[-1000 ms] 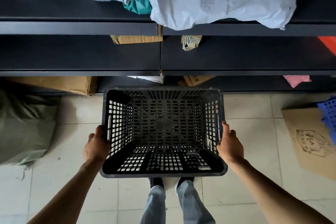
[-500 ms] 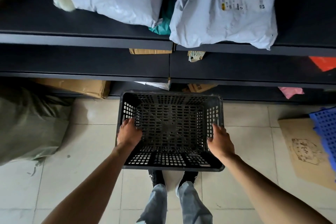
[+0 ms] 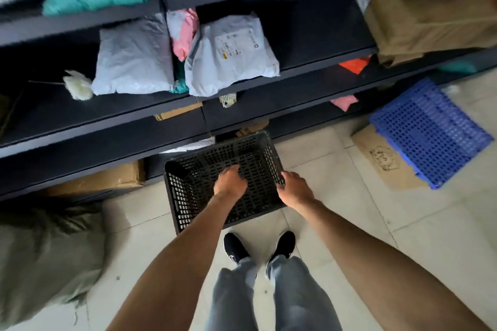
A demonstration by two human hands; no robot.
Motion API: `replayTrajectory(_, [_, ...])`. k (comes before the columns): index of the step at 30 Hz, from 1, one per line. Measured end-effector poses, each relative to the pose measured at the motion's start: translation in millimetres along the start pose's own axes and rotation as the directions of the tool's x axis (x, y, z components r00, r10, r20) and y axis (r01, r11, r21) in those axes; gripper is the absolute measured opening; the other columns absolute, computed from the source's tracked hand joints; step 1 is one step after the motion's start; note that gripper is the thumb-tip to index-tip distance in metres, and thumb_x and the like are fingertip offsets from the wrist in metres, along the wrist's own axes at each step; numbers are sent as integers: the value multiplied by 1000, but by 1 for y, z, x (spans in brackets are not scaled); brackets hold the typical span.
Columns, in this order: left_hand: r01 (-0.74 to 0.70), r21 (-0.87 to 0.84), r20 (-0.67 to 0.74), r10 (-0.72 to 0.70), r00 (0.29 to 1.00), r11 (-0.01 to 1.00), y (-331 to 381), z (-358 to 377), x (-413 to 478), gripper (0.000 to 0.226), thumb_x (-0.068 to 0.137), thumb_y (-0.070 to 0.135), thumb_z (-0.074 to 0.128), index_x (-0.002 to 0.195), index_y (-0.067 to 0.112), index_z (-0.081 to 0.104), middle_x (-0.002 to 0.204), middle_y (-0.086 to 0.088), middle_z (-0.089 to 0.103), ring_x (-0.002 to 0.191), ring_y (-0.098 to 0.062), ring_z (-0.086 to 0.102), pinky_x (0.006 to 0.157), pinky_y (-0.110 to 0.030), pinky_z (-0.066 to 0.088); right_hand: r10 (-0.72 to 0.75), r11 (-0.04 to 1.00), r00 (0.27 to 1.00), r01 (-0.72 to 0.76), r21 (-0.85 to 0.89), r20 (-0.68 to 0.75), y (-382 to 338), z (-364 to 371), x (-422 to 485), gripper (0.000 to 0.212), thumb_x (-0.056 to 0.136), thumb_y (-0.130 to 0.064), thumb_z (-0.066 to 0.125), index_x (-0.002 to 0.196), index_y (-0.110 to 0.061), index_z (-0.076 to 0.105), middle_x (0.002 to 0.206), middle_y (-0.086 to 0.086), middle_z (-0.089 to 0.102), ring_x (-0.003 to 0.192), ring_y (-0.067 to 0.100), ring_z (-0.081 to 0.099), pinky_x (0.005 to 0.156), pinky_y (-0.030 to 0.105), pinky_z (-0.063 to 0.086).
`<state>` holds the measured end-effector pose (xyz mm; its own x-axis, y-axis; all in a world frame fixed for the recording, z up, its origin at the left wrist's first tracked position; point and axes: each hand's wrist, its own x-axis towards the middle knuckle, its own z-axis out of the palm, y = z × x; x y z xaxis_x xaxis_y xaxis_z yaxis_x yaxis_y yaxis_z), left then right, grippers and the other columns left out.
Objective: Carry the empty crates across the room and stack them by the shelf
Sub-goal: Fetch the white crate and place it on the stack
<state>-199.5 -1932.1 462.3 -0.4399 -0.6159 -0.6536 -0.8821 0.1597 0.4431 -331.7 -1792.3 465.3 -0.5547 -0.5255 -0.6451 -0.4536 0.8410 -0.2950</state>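
**A:** Where is everything right now?

**B:** The big shelf is just past both hands. The floor is under them. The black crate sits low on the floor, right at the foot of the shelf. It is empty. A blue crate lies far off past the right hand, partly on some cardboard.

**B:** And the hands?

**A:** The left hand hangs over the middle of the black crate, fingers curled down, holding nothing. The right hand is at the crate's right rim. It is blurry, so I cannot tell if it grips the rim or only touches it.

**B:** How do we do this part well?

**A:** I think the crate is about set down. Make sure it sits flat and square to the shelf. Then lift both hands straight up so it does not slide. The next crate can go right on top.
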Motion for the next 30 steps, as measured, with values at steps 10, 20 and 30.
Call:
replayTrajectory(10, [-327,251,135,302,944,911,167,53,-86,51,93,21,44,144,16,41,142,-14,50,127,-34,51,99,-41,47,295,925,931,-223,307,-213,150,-79,-113,54,98,-32,41,150,-18,35,153,10,38,137,33,41,110,41,39])
replayTrajectory(20, [-736,349,394,621,677,581,330,230,-224,53,91,23,51,144,14,46,141,-16,54,129,-32,51,105,-35,42,645,685,689,-330,650,-331,357,-74,-279,54,97,-32,47,147,-13,39,147,15,44,135,36,42,110,42,36])
replayTrajectory(30, [-942,278,736,588,335,188,398,431,-366,55,92,21,47,147,18,42,138,-8,57,127,-27,53,103,-33,43,920,257,379,-390,884,-100,492,-3,-420,54,99,-34,42,150,-18,34,151,11,38,137,34,38,109,46,37])
